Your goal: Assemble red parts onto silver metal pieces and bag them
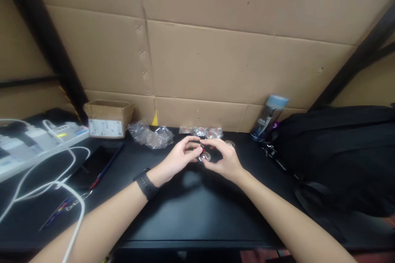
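My left hand (pixel 180 156), with a black watch on its wrist, is closed at the fingertips on a small round metallic piece (pixel 205 157) that has red and black parts. From the other side, the thumb and fingers of my right hand (pixel 226 159) close on the same piece. It is held above the black tabletop, and the fingers hide much of it, so I cannot tell its exact kind. Beyond my right hand lies another small round shiny piece (pixel 230 144). Several clear packets with red bits inside (pixel 199 131) lie along the back, just past my fingers.
Crumpled clear plastic bags (pixel 151 134) lie beside an open cardboard box (pixel 108 119). At left are a power strip (pixel 46 148), white cables (pixel 74 193) and a dark phone or tablet (pixel 97 166). A blue-capped bottle (pixel 268 119) and a black backpack (pixel 339 156) stand right.
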### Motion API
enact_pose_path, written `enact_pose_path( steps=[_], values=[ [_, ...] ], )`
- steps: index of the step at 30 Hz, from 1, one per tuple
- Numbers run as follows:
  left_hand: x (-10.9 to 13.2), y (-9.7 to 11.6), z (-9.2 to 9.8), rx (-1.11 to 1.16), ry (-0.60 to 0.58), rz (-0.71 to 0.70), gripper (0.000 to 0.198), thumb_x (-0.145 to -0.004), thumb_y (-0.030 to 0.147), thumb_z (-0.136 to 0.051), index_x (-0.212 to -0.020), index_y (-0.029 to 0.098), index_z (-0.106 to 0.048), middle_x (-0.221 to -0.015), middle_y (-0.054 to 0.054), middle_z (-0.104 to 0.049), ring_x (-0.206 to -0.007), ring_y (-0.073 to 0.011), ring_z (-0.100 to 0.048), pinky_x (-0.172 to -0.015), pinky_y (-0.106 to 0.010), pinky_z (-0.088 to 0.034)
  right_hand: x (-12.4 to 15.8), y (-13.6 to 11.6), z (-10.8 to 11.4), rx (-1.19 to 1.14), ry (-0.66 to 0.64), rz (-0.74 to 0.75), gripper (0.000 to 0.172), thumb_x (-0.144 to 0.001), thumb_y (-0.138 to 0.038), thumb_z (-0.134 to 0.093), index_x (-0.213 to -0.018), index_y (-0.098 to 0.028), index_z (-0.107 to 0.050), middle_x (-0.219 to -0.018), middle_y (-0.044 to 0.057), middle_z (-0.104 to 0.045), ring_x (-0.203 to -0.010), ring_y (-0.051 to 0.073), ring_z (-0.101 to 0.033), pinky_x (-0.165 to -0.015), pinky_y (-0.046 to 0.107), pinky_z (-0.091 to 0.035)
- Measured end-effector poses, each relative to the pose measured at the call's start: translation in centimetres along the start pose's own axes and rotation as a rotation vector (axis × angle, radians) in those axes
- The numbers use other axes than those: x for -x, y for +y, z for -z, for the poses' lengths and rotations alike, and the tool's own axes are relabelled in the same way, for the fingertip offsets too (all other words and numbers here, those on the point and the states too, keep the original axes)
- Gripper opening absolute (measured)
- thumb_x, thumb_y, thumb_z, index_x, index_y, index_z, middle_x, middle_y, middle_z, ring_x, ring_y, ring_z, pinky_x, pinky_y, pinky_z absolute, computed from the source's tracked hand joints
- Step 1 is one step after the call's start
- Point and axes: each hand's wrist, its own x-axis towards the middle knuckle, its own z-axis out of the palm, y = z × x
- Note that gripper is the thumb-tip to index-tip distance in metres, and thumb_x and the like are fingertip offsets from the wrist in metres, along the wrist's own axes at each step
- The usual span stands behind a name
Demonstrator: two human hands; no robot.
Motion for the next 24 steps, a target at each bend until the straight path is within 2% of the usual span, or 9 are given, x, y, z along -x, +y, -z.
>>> enact_pose_path(
  steps=[5,9,11,17,24],
  values=[
    [0.04,-0.01,0.23,0.125,-0.050,-0.027,0.047,-0.087,0.036,-0.078,-0.130,0.023,-0.062,-0.128,-0.011,-0.064,-0.116,-0.0243,-0.064,-0.095,-0.039,-0.057,-0.19,0.01,0.22,-0.045,-0.006,-0.022,0.049,-0.078,-0.017,-0.074,-0.125,-0.026,-0.064,-0.122,0.008,-0.072,-0.114,0.025,-0.068,-0.092,0.040,-0.059],
    [0.11,0.03,0.11,0.198,-0.079,-0.017,0.043,-0.086,0.031,-0.079,-0.127,0.023,-0.067,-0.134,-0.011,-0.060,-0.118,-0.0241,-0.062,-0.099,-0.041,-0.056,-0.41,-0.12,0.71,-0.039,0.028,-0.054,0.022,-0.083,-0.017,-0.070,-0.104,-0.024,-0.070,-0.114,0.009,-0.069,-0.105,0.023,-0.068,-0.088,0.038,-0.058],
    [0.15,-0.13,-0.03,0.201,-0.089,-0.022,0.043,-0.084,0.029,-0.081,-0.125,0.023,-0.068,-0.133,-0.011,-0.060,-0.116,-0.0227,-0.063,-0.099,-0.039,-0.055,-0.45,-0.19,0.77,-0.029,0.042,-0.040,0.014,-0.084,-0.016,-0.070,-0.096,-0.023,-0.071,-0.107,0.008,-0.069,-0.099,0.022,-0.068,-0.090,0.039,-0.057],
    [0.16,-0.75,-0.24,0.156,-0.085,-0.062,0.048,-0.081,0.028,-0.083,-0.126,0.023,-0.067,-0.130,-0.011,-0.064,-0.105,-0.0194,-0.067,-0.095,-0.034,-0.054,-0.34,-0.32,0.39,0.006,0.056,-0.028,0.013,-0.082,-0.014,-0.070,-0.089,-0.025,-0.072,-0.106,0.006,-0.067,-0.100,0.022,-0.067,-0.093,0.041,-0.055],
    [0.19,-0.69,-0.40,0.046,-0.090,-0.120,0.045,-0.085,0.028,-0.079,-0.128,0.022,-0.065,-0.137,-0.011,-0.061,-0.114,-0.0223,-0.066,-0.103,-0.039,-0.052,-0.35,-0.68,0.12,0.033,0.086,-0.054,0.011,-0.079,-0.014,-0.071,-0.083,-0.025,-0.071,-0.109,0.007,-0.066,-0.107,0.025,-0.065,-0.094,0.043,-0.054]
  ],
)
